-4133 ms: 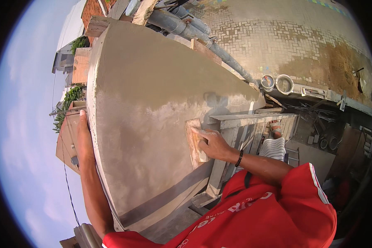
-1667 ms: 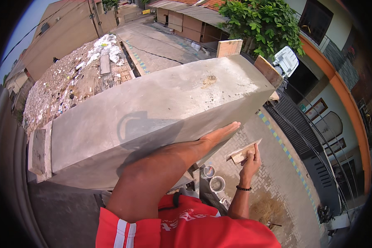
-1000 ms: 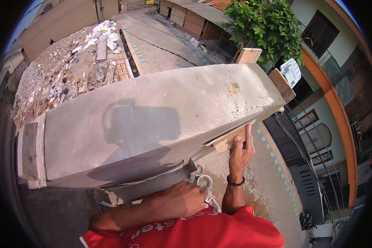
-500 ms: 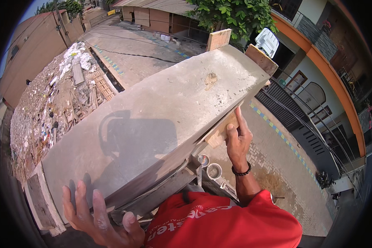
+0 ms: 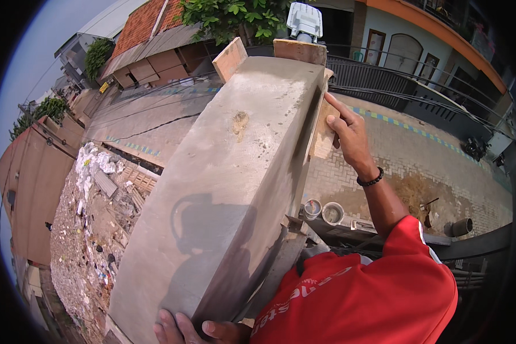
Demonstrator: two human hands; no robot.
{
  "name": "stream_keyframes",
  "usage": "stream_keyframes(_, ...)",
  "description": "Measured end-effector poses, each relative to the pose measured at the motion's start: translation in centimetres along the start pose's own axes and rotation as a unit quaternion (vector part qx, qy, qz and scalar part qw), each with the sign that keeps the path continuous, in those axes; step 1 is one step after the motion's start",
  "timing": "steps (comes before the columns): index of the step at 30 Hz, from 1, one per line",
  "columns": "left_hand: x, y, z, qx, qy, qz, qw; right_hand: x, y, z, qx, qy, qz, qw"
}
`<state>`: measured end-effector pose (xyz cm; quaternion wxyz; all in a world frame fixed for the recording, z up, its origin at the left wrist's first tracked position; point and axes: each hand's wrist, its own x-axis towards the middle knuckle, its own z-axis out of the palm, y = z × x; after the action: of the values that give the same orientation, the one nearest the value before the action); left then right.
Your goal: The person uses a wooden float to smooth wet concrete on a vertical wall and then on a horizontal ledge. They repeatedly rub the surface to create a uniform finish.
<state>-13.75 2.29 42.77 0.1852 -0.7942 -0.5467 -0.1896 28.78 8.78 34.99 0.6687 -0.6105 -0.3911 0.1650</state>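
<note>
A long grey concrete beam (image 5: 212,166) with a smoothed top runs away from me, my shadow lying across it. Against its right side, toward the far end, stands a flat wooden board (image 5: 323,137). My right hand (image 5: 352,140) grips that board, forefinger stretched along its upper part and thumb on its face. At the near end, my left hand (image 5: 192,331) lies on the beam's top with fingers apart and nothing held; part of it is cut off by the lower edge. A brownish rough patch (image 5: 239,123) marks the beam's top.
Two short wooden boards, one left (image 5: 230,59) and one right (image 5: 300,51), stand at the beam's far end beside a floodlight (image 5: 305,22). Two buckets (image 5: 332,213) sit below on the right. Rubble (image 5: 92,252) lies below left. Cables (image 5: 418,98) cross beyond.
My view has swung left. My left hand has come down from above onto the beam's near end. My right hand keeps the wooden board against the beam's side.
</note>
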Motion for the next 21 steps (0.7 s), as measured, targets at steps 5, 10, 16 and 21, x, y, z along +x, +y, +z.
stream_keyframes(5,0.4,-0.3,-1.4,-0.005,-0.068,0.055,0.996,-11.2,4.7,5.0,-0.133,-0.122,-0.150,0.972)
stream_keyframes(10,-0.7,-0.7,0.2,0.057,0.023,0.048,0.997,-14.5,9.7,1.6,-0.040,-0.103,0.020,0.994)
stream_keyframes(16,0.8,0.0,2.9,0.101,0.335,0.155,0.924,-5.9,10.1,1.4,0.036,0.012,0.138,0.990)
stream_keyframes(21,1.9,1.5,2.0,0.051,0.306,0.117,0.944,-16.1,11.5,5.9,-0.069,-0.140,0.081,0.984)
